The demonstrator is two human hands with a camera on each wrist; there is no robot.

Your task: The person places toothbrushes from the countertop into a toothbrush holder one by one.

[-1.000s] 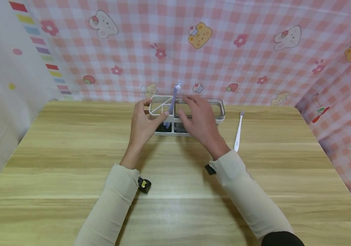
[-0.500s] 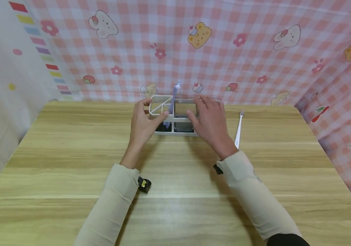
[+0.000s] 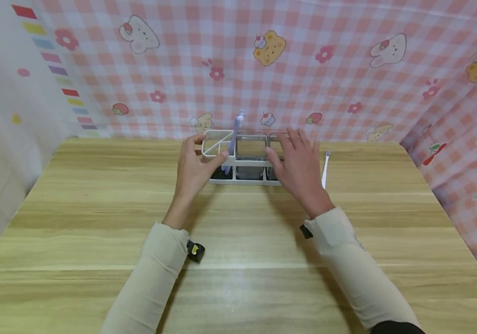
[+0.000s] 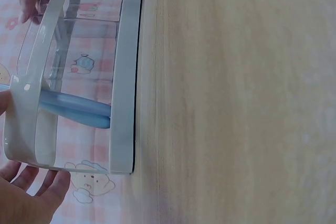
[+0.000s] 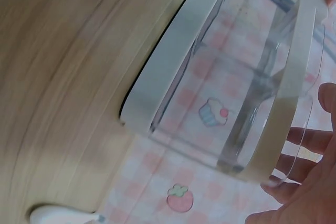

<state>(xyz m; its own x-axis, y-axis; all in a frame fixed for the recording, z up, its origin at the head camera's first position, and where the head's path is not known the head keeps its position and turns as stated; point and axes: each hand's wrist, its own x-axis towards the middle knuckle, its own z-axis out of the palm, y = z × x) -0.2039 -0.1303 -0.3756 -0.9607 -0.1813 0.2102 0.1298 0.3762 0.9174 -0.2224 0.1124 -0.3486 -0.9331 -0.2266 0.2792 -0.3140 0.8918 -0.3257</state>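
At the table's far edge, the left hand (image 3: 192, 168) grips the left end of the clear toothbrush holder (image 3: 247, 157), while the right hand (image 3: 301, 169) rests straight-fingered on its right end, a white toothbrush (image 3: 325, 170) lying just right.

Clear organizer (image 3: 247, 160) with white rim and white base, upright at upper centre of the head view, near the back edge of the counter (image 3: 238, 241). Long side faces the camera; divided into compartments. Lavender toothbrush (image 3: 233, 139) stands tilted in the left compartment, head poking above the rim. White toothbrush (image 3: 324, 174) lies flat on the counter just right of the organizer, mostly hidden.
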